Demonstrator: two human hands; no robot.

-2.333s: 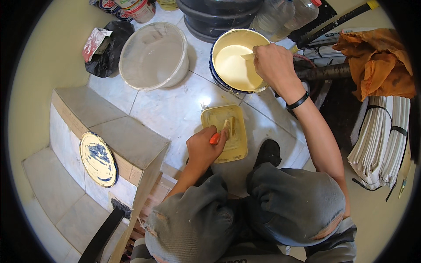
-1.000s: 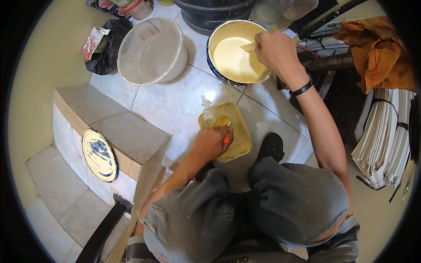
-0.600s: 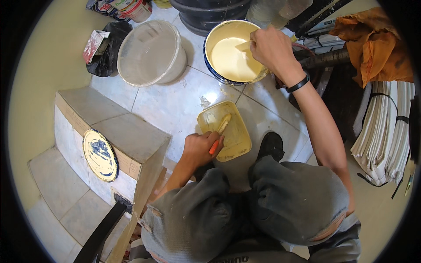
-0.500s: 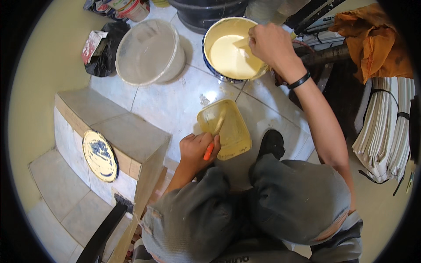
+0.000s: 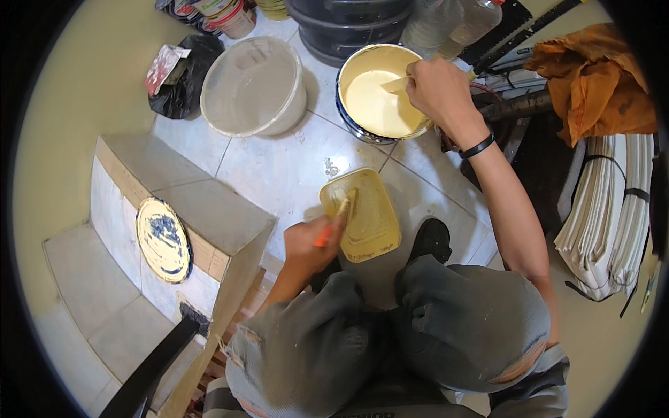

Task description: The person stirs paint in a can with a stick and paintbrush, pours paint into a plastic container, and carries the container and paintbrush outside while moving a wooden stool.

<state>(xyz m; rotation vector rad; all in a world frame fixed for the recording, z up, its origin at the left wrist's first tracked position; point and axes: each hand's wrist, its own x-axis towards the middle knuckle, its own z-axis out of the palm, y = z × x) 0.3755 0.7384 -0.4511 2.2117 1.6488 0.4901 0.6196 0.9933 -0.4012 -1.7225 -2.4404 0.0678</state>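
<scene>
My right hand (image 5: 437, 87), wearing a black wristband, is closed over the right rim of a paint can (image 5: 347, 124). It grips a flat, paint-coated piece (image 5: 395, 85) that reaches toward the pale yellow paint (image 5: 373, 104) inside; its exact kind is unclear. Lower down, my left hand (image 5: 311, 242), slightly blurred, is closed round a paintbrush-like tool (image 5: 343, 209) with an orange handle end. The tool's paint-coloured far end is over a yellow rectangular tub (image 5: 382, 230) on the floor, whose inside is smeared with paint. Fingers partly hide the handle.
A whitish round basin (image 5: 293, 111) stands left of the can, near a black plastic bag (image 5: 182, 90). A paint-smeared lid (image 5: 164, 240) leans against a tiled step (image 5: 188, 202). Behind are a dark drum (image 5: 348, 28) and clear bottles (image 5: 460, 28). Right are an orange cloth (image 5: 592, 76) and bundled white sheets (image 5: 599, 216).
The whole view has shifted slightly, so the can, basin and tub sit a little lower and further right. My left hand has tilted the tool in the tub; my right hand stays at the can.
</scene>
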